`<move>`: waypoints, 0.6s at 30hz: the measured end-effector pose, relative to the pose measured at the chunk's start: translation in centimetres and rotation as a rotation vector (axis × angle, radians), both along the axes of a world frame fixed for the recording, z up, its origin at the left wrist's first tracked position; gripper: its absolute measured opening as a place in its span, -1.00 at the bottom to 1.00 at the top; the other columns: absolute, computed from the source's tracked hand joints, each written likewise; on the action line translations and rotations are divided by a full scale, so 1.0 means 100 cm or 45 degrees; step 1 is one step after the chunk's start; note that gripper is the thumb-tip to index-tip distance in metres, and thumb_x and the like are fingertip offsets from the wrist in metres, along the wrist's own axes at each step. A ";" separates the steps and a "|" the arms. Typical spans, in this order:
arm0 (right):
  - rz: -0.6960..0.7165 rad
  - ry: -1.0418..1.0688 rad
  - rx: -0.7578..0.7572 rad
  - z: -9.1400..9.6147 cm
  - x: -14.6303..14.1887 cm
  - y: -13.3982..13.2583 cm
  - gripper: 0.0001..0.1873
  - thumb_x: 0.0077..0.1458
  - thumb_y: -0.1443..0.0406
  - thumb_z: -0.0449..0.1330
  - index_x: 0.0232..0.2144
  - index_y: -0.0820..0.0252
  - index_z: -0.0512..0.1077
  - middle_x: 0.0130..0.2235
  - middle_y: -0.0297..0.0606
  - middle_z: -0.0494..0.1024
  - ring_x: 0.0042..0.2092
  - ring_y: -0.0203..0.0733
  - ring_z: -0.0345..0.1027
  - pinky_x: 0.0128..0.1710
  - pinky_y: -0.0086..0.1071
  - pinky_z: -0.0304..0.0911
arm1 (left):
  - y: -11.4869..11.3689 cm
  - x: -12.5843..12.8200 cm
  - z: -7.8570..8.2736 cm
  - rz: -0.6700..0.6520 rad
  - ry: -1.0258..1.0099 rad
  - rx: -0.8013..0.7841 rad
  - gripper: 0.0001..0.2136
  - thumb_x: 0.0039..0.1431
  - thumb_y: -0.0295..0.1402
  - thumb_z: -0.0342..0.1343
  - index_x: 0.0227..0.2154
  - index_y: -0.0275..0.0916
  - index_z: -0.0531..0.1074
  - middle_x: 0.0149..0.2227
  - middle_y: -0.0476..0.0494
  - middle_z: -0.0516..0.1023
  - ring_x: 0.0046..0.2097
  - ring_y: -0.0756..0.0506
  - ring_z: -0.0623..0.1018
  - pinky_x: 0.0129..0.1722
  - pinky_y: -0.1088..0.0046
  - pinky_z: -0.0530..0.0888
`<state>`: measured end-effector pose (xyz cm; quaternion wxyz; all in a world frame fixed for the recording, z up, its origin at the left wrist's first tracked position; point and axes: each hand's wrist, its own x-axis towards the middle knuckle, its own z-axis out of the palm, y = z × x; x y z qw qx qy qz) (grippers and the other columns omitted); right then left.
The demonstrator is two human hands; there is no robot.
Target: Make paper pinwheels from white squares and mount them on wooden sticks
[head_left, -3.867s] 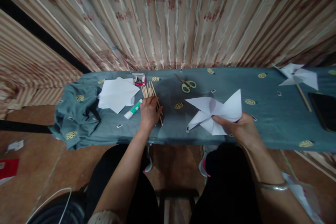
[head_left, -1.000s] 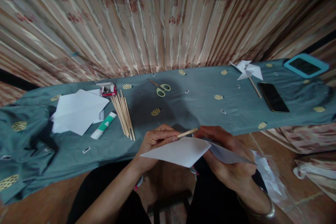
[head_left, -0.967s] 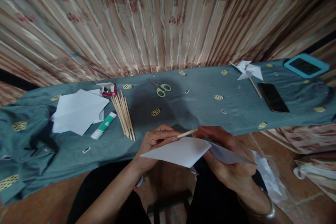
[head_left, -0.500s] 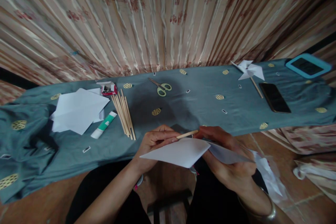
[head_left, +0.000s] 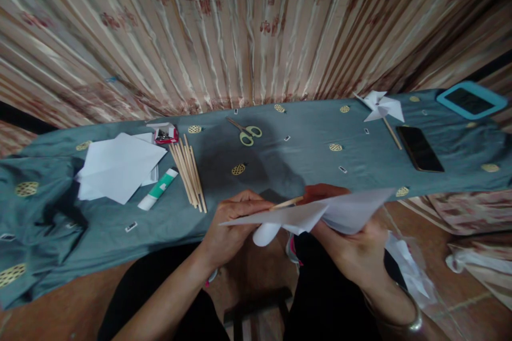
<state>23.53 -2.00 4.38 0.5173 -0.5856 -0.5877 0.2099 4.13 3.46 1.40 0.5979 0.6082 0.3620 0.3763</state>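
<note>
- Pinwheel paper (head_left: 340,213), white and folded, is held in the air just in front of the near edge of the table (head_left: 304,160), above the person's lap.
- Left hand (head_left: 232,224) is closed around a thin wooden stick (head_left: 286,203), whose tip pokes out above the paper's middle.
- Right hand (head_left: 352,250) grips the paper from below, fingers curled under the flaps.
- To do this well, I judge the stick should meet the paper's centre squarely, with the right hand pinching the flaps together so they do not spring apart.
- A grey-blue cloth covers the table; toward its left end lie a stack of white sheets (head_left: 118,168), a glue stick (head_left: 158,197), a bundle of sticks (head_left: 188,173) and a small red box (head_left: 165,133).
- Scissors (head_left: 246,132) lie near the far edge; a finished pinwheel (head_left: 380,107), a phone (head_left: 420,148) and a blue-cased tablet (head_left: 472,100) sit toward the right end.
- Striped curtains (head_left: 248,32) hang behind.
</note>
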 end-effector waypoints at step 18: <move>-0.036 0.856 -0.652 -0.041 -0.009 0.037 -0.66 -0.46 0.19 0.50 -0.54 0.24 0.59 -0.47 -0.22 0.65 -0.49 -0.15 0.47 -0.49 -0.35 0.39 | 0.000 0.007 -0.039 0.104 0.091 -0.088 -0.69 0.09 -0.08 0.20 -0.46 -0.23 0.66 -0.51 -0.10 0.45 -0.42 -0.02 0.37 -0.41 0.50 0.31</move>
